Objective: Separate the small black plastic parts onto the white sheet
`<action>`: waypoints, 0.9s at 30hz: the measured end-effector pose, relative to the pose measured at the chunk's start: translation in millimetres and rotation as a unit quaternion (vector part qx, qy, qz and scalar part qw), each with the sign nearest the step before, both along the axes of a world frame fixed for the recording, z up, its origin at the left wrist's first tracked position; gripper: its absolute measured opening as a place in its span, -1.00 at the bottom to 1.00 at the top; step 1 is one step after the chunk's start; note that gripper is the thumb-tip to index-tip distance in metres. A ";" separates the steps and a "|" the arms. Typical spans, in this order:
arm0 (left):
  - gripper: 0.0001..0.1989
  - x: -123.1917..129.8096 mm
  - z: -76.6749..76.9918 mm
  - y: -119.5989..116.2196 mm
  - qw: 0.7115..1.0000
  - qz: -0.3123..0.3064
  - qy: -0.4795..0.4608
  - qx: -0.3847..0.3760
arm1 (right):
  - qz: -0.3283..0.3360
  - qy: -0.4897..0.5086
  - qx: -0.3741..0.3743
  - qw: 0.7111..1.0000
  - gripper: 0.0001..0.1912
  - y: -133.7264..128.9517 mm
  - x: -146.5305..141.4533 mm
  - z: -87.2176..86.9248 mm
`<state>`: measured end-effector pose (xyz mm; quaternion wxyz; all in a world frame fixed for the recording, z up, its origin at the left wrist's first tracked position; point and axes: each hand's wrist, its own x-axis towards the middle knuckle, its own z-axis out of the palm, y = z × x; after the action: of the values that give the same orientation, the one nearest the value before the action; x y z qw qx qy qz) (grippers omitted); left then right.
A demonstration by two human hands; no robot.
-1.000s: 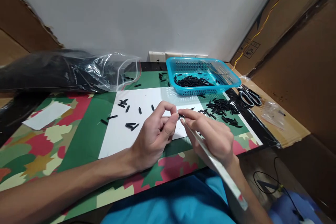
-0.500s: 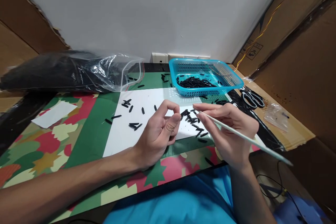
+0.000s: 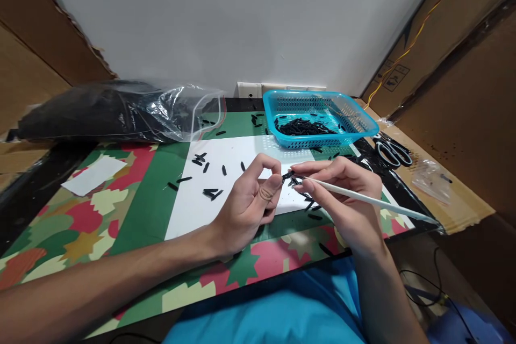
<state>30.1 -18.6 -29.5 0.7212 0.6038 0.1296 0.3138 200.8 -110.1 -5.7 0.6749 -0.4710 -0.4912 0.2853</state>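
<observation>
My left hand (image 3: 260, 193) is closed, thumb against the bent forefinger, pinching a small black elongated piece (image 3: 287, 176) that juts out to the right. Between the thumb and fingers of my right hand (image 3: 346, 193) lies a pale, slender stick-like tool (image 3: 374, 202). Its narrow end points left toward the black piece, and its other end reaches out past the wrist. The right fingertips are very close to the black piece; whether they touch it I cannot tell. Beneath both hands, similar black pieces lie on a white sheet (image 3: 185, 215), some partly hidden by the fingers.
A blue basket (image 3: 322, 142) with a heap of black pieces stands behind my hands. To its right are scissors (image 3: 389, 153) and a small clear bag (image 3: 431, 183). At the left back lies a zip bag (image 3: 121, 110) filled with something black, near a white paper scrap (image 3: 94, 174).
My right hand has moved left, bringing the tool's narrow end close to my left fingertips. The black piece now shows between the hands. The whole view has shifted slightly.
</observation>
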 end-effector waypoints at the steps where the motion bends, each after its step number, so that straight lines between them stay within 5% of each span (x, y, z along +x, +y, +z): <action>1: -0.81 0.3 0.2 0.1 1.000 0.000 0.003 -0.008 | -0.004 -0.001 0.002 1.000 -0.87 0.1 -0.9 0.3; 11: -0.71 0.5 3.0 0.9 0.998 0.014 0.036 -0.056 | 0.002 -0.049 0.040 0.998 -0.84 0.6 -1.4 -0.5; 27: -0.71 1.3 6.8 -6.9 0.996 0.079 0.020 0.021 | -0.060 -0.196 0.102 0.973 -0.83 -3.4 -4.4 -4.7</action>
<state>31.4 -25.5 -22.7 0.6786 0.6126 0.1854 0.3603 196.4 -113.5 -10.4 0.6256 -0.4753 -0.6114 0.0950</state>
